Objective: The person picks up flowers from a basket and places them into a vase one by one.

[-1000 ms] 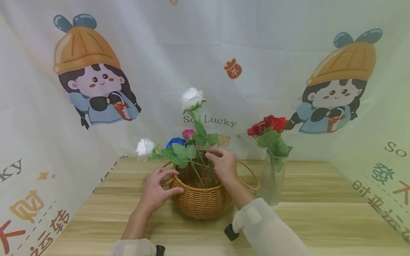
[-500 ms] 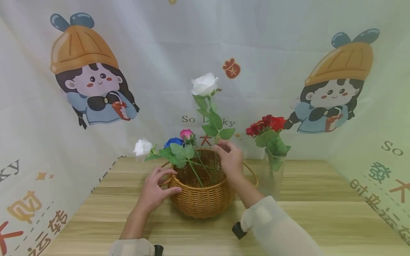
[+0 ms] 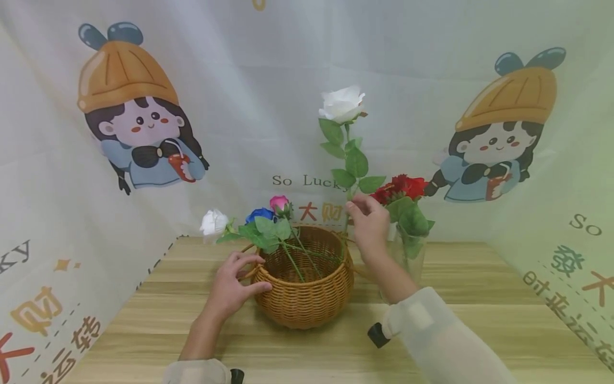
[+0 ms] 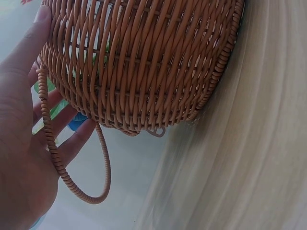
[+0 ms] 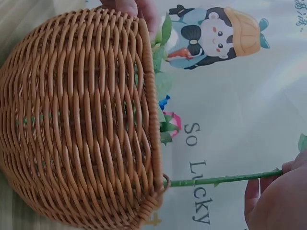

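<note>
My left hand (image 3: 234,281) steadies the left side of a brown wicker basket (image 3: 303,304), thumb at the front rim and fingers behind. In the left wrist view those fingers pass by the looped handle (image 4: 103,158) and touch the weave. My right hand (image 3: 371,226) pinches the green stem (image 5: 220,179) of a white rose (image 3: 342,104), held upright above the basket's right rim. The stem's lower end runs down inside the basket. A second white rose (image 3: 213,221), a blue rose (image 3: 259,214) and a pink rose (image 3: 280,204) lean out over the left rim.
Right of the basket stands a clear glass vase (image 3: 413,266) with red flowers (image 3: 400,188), partly behind my right wrist. Wood-grain tabletop (image 3: 479,330) surrounds both. A printed cloth (image 3: 249,96) hangs close behind and at the sides.
My right hand has drawn the white rose up and to the right, away from the other flowers, toward the vase. My left hand has stayed at the basket.
</note>
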